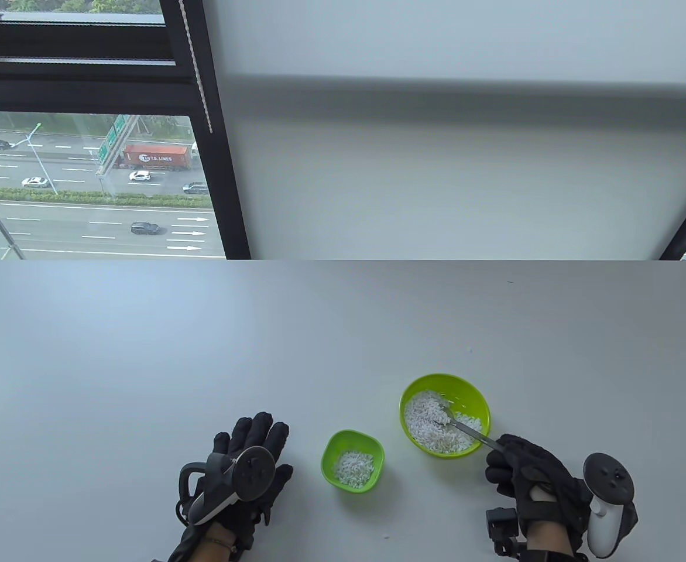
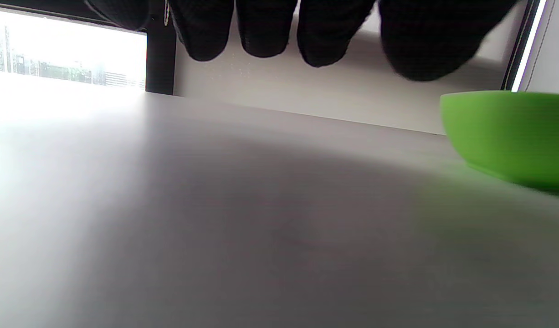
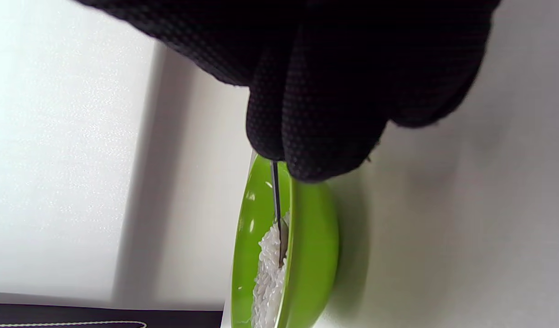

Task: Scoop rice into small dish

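a: rice [image 1: 436, 422] is seen heaped in the bowl [image 1: 475, 398], which sits on the table [image 1: 202, 351] toward its near right. where is the spoon?

b: the spoon [image 1: 463, 427] is held by the right hand [image 1: 530, 474], its handle pinched between the gloved fingertips just past the bowl's near rim. the spoon's head is buried in the rice, with the handle slanting down to the right over the rim. in the right wrist view the fingers [image 3: 315, 136] are seen clamped together on the thin handle [image 3: 275, 196], and the tip is sunk into the white grains [image 3: 268, 273].

a: and the dish?

b: the dish [image 1: 352, 461] is placed just left of the bowl and nearer the table's front edge; the two are close but apart. a small patch of rice is already held in it.

a: what is shown of the left hand?

b: the left hand [image 1: 243, 468] is laid palm down on the table, left of the dish and not touching it. nothing is gripped by it. its fingers are stretched forward and kept side by side; in the left wrist view the fingertips [image 2: 265, 32] hang along the top edge, and a green wall, taken to be the dish [image 2: 511, 136], is caught at the right.
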`<move>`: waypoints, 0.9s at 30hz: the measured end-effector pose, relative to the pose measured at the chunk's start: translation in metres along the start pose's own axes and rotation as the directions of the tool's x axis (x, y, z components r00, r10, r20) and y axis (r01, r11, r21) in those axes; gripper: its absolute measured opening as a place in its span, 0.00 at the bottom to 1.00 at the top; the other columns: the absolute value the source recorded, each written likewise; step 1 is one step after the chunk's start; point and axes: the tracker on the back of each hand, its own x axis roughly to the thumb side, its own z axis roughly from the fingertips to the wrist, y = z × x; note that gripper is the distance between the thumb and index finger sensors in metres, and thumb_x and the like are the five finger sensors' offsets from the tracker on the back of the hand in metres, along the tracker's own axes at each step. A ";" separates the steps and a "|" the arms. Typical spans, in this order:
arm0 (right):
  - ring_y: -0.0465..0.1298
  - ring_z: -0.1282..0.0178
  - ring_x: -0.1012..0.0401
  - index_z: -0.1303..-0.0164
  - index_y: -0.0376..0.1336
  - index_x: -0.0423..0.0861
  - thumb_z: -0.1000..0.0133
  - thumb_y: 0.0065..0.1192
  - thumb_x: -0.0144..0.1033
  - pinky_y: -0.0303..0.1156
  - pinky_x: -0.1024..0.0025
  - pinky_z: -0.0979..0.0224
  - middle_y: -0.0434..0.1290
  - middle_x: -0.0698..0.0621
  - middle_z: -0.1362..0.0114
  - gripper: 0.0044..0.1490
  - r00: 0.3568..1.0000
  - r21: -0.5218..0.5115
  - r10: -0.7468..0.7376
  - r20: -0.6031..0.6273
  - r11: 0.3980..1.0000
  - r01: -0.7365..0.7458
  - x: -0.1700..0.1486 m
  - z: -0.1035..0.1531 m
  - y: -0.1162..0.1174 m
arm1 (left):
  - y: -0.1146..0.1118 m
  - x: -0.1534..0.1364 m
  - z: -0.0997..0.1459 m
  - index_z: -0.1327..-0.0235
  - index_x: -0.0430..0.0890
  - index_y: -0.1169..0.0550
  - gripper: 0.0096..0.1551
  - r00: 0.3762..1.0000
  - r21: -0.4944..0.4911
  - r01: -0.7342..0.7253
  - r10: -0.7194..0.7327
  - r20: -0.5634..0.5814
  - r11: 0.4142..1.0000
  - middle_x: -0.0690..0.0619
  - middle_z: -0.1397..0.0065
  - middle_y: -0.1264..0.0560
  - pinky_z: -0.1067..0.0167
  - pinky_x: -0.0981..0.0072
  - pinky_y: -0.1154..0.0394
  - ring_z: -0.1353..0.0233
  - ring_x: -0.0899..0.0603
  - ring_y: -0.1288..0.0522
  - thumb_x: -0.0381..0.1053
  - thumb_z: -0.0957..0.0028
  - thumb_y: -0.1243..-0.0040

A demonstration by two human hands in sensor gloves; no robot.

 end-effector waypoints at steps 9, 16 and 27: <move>0.87 0.59 0.61 0.38 0.71 0.39 0.43 0.63 0.42 0.82 0.63 0.51 0.85 0.49 0.49 0.28 0.998 -0.003 -0.058 -0.026 0.998 0.058 -0.006 -0.003 -0.006 | 0.000 0.000 0.000 0.21 0.59 0.32 0.44 1.000 0.000 0.000 0.000 -0.001 1.000 0.52 0.11 0.38 0.26 0.35 0.39 0.16 0.36 0.36 0.70 0.53 0.41; 0.87 0.59 0.61 0.38 0.70 0.39 0.42 0.63 0.42 0.82 0.63 0.50 0.84 0.49 0.49 0.28 0.998 0.006 -0.059 -0.011 0.998 0.060 -0.004 -0.002 -0.005 | 0.000 0.000 0.000 0.21 0.59 0.32 0.44 1.000 -0.001 0.001 -0.001 -0.002 1.000 0.52 0.11 0.38 0.26 0.35 0.39 0.16 0.36 0.36 0.70 0.54 0.41; 0.87 0.59 0.61 0.37 0.70 0.39 0.42 0.63 0.42 0.82 0.64 0.50 0.84 0.50 0.48 0.28 0.995 0.081 -0.080 0.064 0.994 0.075 0.008 0.006 0.002 | 0.000 0.000 0.000 0.21 0.59 0.31 0.44 1.000 -0.001 0.001 -0.001 -0.002 1.000 0.52 0.11 0.38 0.26 0.35 0.39 0.16 0.36 0.36 0.70 0.54 0.41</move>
